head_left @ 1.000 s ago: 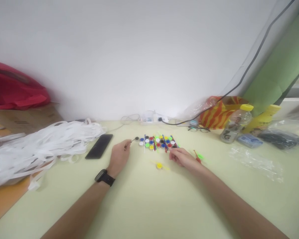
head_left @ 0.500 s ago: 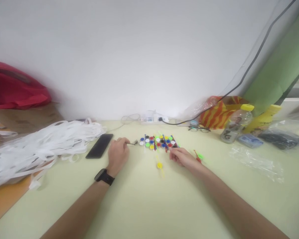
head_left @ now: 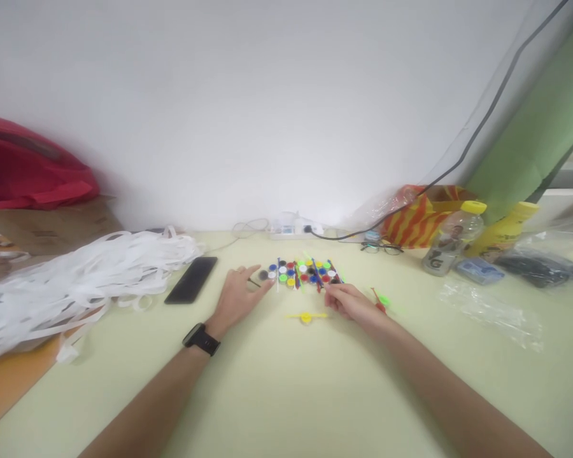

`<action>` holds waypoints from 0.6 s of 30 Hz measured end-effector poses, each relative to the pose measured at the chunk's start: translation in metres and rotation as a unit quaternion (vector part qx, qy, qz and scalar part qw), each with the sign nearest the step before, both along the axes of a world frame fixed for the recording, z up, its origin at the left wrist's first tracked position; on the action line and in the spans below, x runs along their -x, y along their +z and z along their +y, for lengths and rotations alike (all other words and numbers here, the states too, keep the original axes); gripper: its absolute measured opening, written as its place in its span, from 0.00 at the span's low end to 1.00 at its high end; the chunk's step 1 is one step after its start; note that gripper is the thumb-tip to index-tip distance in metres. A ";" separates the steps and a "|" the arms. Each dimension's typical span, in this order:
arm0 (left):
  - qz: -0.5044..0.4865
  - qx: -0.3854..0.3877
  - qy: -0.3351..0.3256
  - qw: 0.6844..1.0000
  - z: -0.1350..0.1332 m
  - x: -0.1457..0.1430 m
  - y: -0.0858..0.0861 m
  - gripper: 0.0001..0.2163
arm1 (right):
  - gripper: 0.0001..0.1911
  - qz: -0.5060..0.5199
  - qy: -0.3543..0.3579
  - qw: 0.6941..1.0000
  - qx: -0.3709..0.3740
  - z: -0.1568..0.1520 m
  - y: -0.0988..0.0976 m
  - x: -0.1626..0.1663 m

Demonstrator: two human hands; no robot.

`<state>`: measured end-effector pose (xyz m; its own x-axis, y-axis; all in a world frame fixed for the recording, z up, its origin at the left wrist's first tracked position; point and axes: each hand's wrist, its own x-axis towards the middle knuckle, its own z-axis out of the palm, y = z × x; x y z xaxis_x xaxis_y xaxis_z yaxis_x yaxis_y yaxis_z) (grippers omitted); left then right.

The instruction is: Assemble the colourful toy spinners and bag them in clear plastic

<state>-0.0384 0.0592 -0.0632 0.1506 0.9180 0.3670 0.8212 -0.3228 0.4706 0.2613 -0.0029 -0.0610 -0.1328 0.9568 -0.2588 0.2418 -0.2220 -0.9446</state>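
My left hand is open, thumb and index finger apart, around a thin black stick beside a dark disc. The thumb tip comes close to the left end of a cluster of coloured round discs in blue, white, green, red, yellow and black, with thin sticks lying among them. At the cluster's lower right, my right hand is closed with fingertips together; whatever they pinch is too small to make out. In front lies a yellow disc with a yellow stick across it, pointing sideways.
A phone and a heap of white ribbon lie to the left. Red and green pieces lie beyond my right wrist. Further right are glasses, a clear bottle, a card pack and plastic wrap. A power strip sits by the wall.
My left hand has opened and reached right, and the dark disc now lies at the cluster's left end. The yellow stick has turned from upright to sideways. My right hand stays put.
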 end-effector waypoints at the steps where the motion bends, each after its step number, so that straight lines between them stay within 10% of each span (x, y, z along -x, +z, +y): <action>1: 0.009 0.003 -0.005 1.000 -0.001 0.000 -0.001 0.30 | 0.23 -0.001 0.000 1.000 0.001 0.000 0.000 0.000; 12: 0.024 -0.009 0.018 1.000 0.003 0.003 -0.009 0.08 | 0.16 -0.100 0.064 0.976 -0.184 -0.010 -0.001 0.008; 18: -0.014 0.050 0.001 0.999 -0.003 -0.004 -0.001 0.13 | 0.15 -0.246 0.135 0.869 -0.407 -0.030 -0.004 0.027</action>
